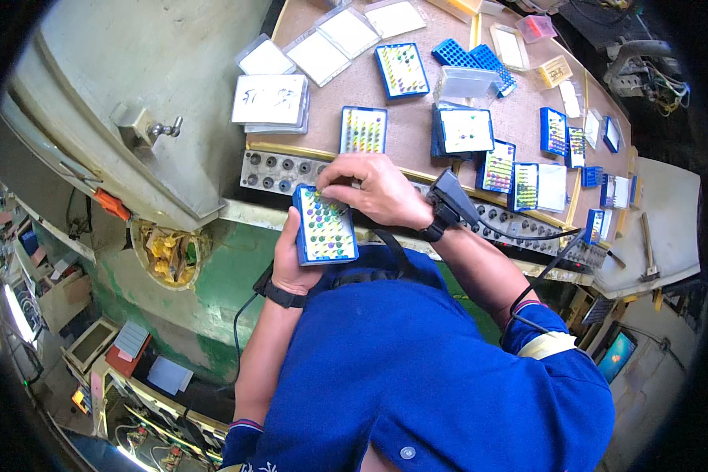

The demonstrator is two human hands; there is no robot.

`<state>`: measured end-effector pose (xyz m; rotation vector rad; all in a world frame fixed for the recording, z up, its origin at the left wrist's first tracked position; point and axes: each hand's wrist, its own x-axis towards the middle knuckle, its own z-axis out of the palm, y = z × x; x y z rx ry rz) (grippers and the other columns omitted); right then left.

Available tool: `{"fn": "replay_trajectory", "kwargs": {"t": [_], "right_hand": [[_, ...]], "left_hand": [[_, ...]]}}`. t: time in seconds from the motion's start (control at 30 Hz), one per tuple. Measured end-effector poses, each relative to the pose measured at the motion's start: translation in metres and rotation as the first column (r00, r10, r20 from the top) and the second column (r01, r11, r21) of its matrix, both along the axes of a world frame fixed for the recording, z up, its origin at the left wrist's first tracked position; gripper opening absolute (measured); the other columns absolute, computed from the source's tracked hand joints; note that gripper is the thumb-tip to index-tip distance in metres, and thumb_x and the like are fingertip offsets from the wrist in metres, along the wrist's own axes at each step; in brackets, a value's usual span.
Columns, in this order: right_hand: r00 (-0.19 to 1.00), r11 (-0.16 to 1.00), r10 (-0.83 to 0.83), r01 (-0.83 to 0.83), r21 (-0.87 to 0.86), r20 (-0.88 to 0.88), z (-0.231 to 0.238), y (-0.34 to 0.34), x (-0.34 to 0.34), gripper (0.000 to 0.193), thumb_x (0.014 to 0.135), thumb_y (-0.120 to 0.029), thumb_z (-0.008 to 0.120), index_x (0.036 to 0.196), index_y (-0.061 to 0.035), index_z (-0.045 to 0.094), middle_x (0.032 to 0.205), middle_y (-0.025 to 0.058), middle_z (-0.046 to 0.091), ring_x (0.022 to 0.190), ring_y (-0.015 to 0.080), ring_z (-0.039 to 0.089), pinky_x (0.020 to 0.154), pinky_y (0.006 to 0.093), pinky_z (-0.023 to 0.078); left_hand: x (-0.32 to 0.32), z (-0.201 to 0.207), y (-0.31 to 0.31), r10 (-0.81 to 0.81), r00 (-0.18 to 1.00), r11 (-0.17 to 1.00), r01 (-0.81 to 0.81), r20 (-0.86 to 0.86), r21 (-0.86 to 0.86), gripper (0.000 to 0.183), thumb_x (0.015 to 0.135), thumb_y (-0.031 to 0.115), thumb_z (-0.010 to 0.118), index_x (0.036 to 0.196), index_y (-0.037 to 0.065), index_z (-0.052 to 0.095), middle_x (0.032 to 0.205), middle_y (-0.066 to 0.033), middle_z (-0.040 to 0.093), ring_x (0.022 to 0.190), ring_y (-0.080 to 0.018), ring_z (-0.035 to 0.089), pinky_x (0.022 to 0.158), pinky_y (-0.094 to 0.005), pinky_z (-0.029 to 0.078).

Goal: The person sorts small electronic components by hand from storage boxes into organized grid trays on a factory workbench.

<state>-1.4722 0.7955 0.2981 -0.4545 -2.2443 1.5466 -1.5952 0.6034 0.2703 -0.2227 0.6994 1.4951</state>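
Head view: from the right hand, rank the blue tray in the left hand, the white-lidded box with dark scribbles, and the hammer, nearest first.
1. Blue tray: under the right hand, fingers touching its top edge.
2. White-lidded box: up and left on the board.
3. Hammer: far right, on the pale side surface.

Blue work jacket with rolled sleeves, black wristbands on both wrists, black cables trailing, red-striped cuffs
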Motion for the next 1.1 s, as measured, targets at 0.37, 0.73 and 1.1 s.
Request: {"fn": "replay_trajectory", "kwargs": {"t": [0.37,0.73,1.1], "right_hand": [[0.846,0.870,-0.488,0.451,0.199,0.213,-0.049,0.076,0.019,0.014,0.095,-0.010,0.071,0.103,0.0009,0.071,0.098,0.0202,0.074,0.093,0.0347,0.073,0.083,0.0399,0.058],[0.891,0.753,-0.379,0.140,0.643,0.250,-0.050,0.071,0.015,0.007,0.091,-0.008,0.068,0.093,-0.0024,0.071,0.092,0.0148,0.067,0.091,0.0355,0.064,0.086,0.0460,0.054],[0.721,0.726,-0.684,0.688,0.004,0.106,0.013,0.054,0.118,0.018,0.098,-0.015,0.073,0.107,0.0012,0.075,0.093,0.0139,0.075,0.083,0.0194,0.073,0.078,0.0339,0.058]], "left_hand": [[-0.004,0.008,0.008,0.036,0.999,0.999,-0.036,-0.002,0.004,0.079,0.104,0.062,0.054,0.157,0.004,0.042,0.138,-0.0198,0.064,0.120,-0.0336,0.068,0.102,-0.0492,0.056],[-0.005,0.008,0.006,0.068,0.998,0.997,-0.068,0.009,-0.026,0.078,0.104,0.061,0.055,0.159,0.007,0.040,0.134,-0.0276,0.061,0.112,-0.0392,0.068,0.097,-0.0471,0.059],[0.017,0.024,0.024,-0.029,0.999,0.983,0.033,-0.020,0.179,0.083,0.103,0.060,0.055,0.164,0.008,0.032,0.149,-0.0305,0.051,0.118,-0.0438,0.065,0.102,-0.0524,0.055]]}}
